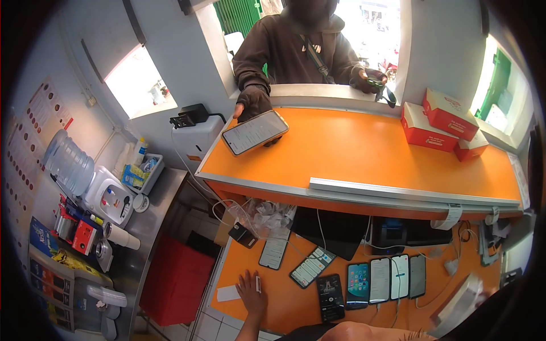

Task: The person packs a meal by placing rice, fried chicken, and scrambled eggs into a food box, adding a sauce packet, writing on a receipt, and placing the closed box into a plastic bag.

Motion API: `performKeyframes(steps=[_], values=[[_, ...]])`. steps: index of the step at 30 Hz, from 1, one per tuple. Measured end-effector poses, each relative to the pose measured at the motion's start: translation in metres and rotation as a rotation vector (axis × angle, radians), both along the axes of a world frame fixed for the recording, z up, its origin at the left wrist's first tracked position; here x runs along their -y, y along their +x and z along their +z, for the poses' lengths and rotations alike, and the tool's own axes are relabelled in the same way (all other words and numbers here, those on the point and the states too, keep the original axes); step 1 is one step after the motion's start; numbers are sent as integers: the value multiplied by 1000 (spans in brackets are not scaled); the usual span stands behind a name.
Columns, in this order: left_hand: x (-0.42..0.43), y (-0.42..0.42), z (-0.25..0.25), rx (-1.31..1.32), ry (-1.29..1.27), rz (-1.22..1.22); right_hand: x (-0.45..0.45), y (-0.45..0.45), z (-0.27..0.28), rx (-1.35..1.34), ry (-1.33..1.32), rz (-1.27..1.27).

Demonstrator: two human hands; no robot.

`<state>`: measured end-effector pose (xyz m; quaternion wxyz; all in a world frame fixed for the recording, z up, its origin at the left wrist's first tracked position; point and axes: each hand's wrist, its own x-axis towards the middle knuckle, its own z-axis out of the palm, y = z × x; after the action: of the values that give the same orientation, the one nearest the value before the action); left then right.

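My left hand (pixel 252 292) lies with its fingers spread on the lower orange desk (pixel 273 310). A small white strip-like item (pixel 258 284) shows by its fingers; I cannot tell what it is. Beside the hand lies a blank white slip of paper (pixel 228 293). Several phones rest to the right: a phone with a lit list (pixel 274 251), a tilted phone with app tiles (pixel 313 267) and a black phone (pixel 330 298) among them. My right hand is out of view; only bare skin of an arm or leg (pixel 352 331) shows at the bottom edge.
Across the upper orange counter (pixel 341 142), a person in a dark hoodie (pixel 296 51) holds out a smartphone (pixel 255 133) in a gloved hand. Red-and-white boxes (pixel 432 128) are stacked right. Charging cables (pixel 397 278) cross the desk. A red stool (pixel 177 278) stands left.
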<state>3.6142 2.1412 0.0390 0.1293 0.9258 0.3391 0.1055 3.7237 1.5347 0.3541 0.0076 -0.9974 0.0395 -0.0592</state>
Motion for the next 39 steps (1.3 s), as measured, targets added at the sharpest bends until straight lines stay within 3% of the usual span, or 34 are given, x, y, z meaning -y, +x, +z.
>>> performKeyframes(steps=[2,4,5,6,7,8,10,12,14,16,18,22,25,28,32,39], values=[[-1,-2,-2,1,18,-13,-39,25,45,12,-129,195],[0,-4,-3,-2,28,-29,-136,40,126,-20,-43,45],[0,-4,-2,3,11,-12,-134,59,120,137,275,210],[0,-4,-2,9,-5,8,-139,75,119,217,418,310],[-1,-4,-2,17,-9,5,-145,91,118,286,552,421],[-1,-5,-3,18,-4,0,-160,102,129,275,512,464],[1,-7,-2,28,0,-7,-221,136,119,620,644,611],[1,-8,0,44,-3,-8,-256,162,108,491,707,796],[-2,-11,-1,41,17,-14,-297,182,84,552,691,899],[0,-12,-6,37,25,-38,-329,181,66,369,793,789],[-2,-8,-10,33,29,8,-348,196,36,429,898,947],[-4,-7,-14,9,60,-13,-360,178,27,381,643,919],[-2,-8,-14,38,6,21,-356,174,31,-25,603,1071],[-4,-8,-13,20,32,0,-358,189,15,88,392,1135],[0,-6,-2,8,14,-5,-366,204,9,-14,468,1131],[-5,-9,-13,27,69,-48,-397,239,-23,192,605,1020]])
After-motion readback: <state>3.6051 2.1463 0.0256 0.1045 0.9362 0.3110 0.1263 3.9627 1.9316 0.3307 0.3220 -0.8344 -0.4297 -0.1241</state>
